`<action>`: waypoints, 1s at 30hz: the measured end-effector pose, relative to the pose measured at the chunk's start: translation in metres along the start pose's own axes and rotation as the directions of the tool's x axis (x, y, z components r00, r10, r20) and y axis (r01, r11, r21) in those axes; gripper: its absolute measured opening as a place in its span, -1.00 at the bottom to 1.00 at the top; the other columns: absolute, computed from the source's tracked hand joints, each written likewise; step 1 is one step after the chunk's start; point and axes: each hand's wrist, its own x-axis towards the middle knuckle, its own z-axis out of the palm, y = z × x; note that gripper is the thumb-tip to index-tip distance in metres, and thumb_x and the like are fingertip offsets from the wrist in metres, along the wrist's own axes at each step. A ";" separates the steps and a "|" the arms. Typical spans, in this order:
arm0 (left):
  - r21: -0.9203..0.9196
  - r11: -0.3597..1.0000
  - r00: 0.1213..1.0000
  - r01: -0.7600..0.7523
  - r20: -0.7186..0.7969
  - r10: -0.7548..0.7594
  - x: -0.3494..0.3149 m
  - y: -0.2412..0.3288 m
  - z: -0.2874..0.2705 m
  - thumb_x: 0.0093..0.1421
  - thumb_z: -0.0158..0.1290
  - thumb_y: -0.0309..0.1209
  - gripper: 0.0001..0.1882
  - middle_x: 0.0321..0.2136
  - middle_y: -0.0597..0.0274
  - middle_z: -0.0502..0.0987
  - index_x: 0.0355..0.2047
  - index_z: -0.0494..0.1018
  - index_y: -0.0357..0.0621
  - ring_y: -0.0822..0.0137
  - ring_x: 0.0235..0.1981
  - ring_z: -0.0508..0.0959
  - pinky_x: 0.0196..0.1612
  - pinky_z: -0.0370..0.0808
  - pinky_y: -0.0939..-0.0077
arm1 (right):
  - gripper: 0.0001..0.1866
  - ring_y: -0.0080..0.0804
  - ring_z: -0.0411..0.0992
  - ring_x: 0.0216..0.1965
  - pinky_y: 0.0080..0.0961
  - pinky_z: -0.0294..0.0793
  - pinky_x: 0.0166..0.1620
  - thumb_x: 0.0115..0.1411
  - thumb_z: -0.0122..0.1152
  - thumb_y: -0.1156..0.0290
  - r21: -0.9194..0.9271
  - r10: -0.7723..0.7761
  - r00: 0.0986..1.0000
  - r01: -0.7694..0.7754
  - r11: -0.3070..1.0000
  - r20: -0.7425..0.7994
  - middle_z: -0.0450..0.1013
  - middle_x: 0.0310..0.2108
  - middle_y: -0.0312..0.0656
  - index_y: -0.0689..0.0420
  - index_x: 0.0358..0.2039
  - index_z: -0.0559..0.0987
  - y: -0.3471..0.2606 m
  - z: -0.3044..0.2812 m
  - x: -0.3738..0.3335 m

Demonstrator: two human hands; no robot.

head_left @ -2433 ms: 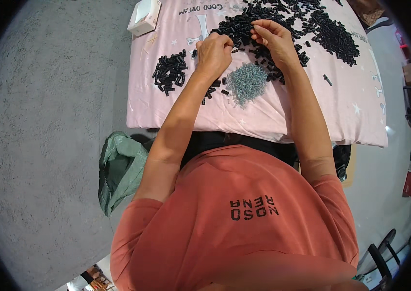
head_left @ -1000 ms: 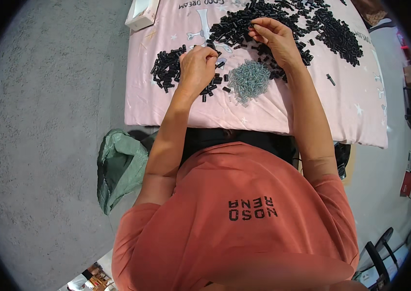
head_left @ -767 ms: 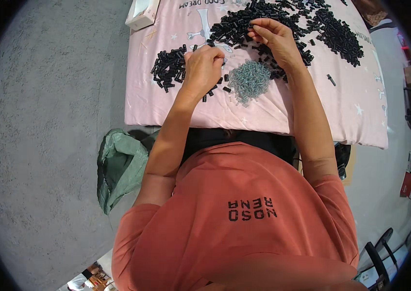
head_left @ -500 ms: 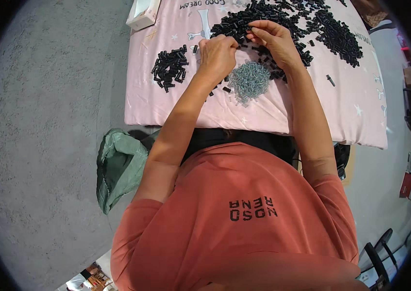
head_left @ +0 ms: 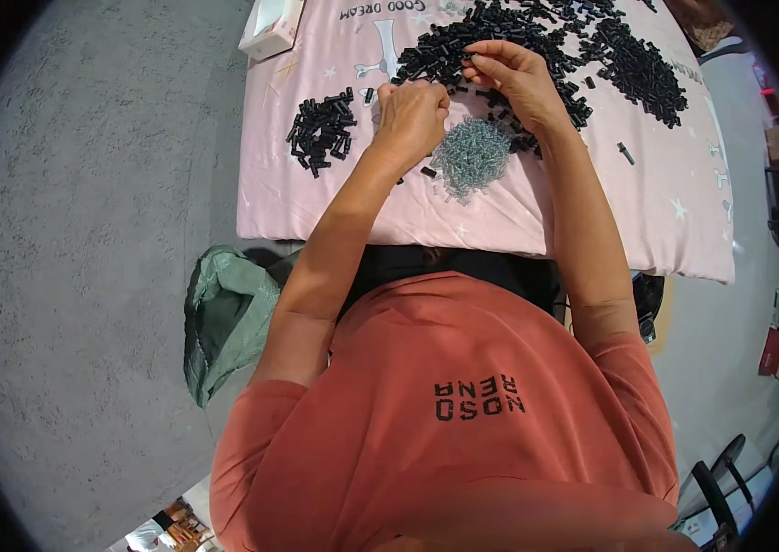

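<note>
Head view showed your left hand (head_left: 410,120) with its fingers curled in, just left of the heap of small silvery pieces (head_left: 472,156); its fingertips were hidden, so I could not tell what it gripped. Your right hand (head_left: 520,85) had thumb and forefinger drawn close together over the large black heap (head_left: 444,51), and against those dark parts I could not tell whether it pinched one. Anything slipping from that pinch could have been lost among lookalikes. The smaller black pile (head_left: 320,133) lay to the left, apart from the others. A loose black part (head_left: 429,172) sat right beside the silvery heap, where a low sweep of your left wrist could have mixed the two across the pink cloth (head_left: 592,225).
</note>
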 end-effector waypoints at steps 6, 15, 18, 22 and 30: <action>-0.005 1.000 1.000 -0.005 0.009 0.005 0.001 0.000 0.001 0.08 0.03 -0.42 -0.92 -0.42 0.22 0.56 -0.44 0.51 -0.09 0.17 -0.29 0.54 -0.11 0.24 0.21 | -0.77 -0.59 0.52 -0.31 -0.72 0.49 -0.23 0.23 0.17 0.46 -0.014 0.008 1.000 -0.008 1.000 0.004 0.54 -0.31 -0.24 0.22 -0.11 0.55 0.001 -0.003 0.001; -0.056 0.998 0.997 0.017 -0.071 -0.021 0.014 -0.010 -0.003 0.09 0.04 -0.45 -0.91 -0.42 0.19 0.56 -0.44 0.55 -0.08 0.16 -0.27 0.53 -0.10 0.22 0.18 | -0.78 -0.62 0.51 -0.33 -0.75 0.46 -0.25 0.23 0.18 0.45 0.008 -0.007 1.000 0.007 1.000 0.012 0.54 -0.32 -0.26 0.21 -0.12 0.56 0.000 -0.006 0.001; -0.051 0.999 0.997 0.016 -0.072 -0.020 0.017 -0.005 0.000 0.08 0.04 -0.46 -0.90 -0.42 0.19 0.56 -0.42 0.56 -0.07 0.16 -0.27 0.53 -0.09 0.21 0.19 | -0.78 -0.62 0.50 -0.33 -0.75 0.47 -0.23 0.23 0.17 0.44 -0.030 -0.010 1.000 0.010 1.000 0.003 0.54 -0.32 -0.26 0.21 -0.12 0.56 0.001 -0.006 0.001; -0.008 0.999 0.997 0.051 -0.048 -0.052 0.016 -0.003 -0.001 0.10 0.03 -0.40 -0.86 -0.39 0.21 0.57 -0.35 0.56 -0.06 0.19 -0.27 0.55 -0.05 0.26 0.20 | -0.78 -0.61 0.51 -0.32 -0.75 0.48 -0.24 0.23 0.16 0.47 -0.020 0.002 1.000 -0.002 1.000 -0.012 0.54 -0.32 -0.27 0.22 -0.12 0.56 -0.002 -0.004 0.001; -0.085 0.995 0.998 0.042 -0.044 -0.046 0.012 -0.009 -0.011 0.08 0.04 -0.45 -0.88 -0.42 0.16 0.59 -0.40 0.57 -0.08 0.14 -0.30 0.56 -0.08 0.27 0.21 | -0.78 -0.61 0.52 -0.31 -0.75 0.50 -0.22 0.23 0.17 0.47 -0.050 0.016 1.000 -0.016 0.999 -0.003 0.53 -0.33 -0.27 0.22 -0.12 0.55 -0.001 -0.005 0.000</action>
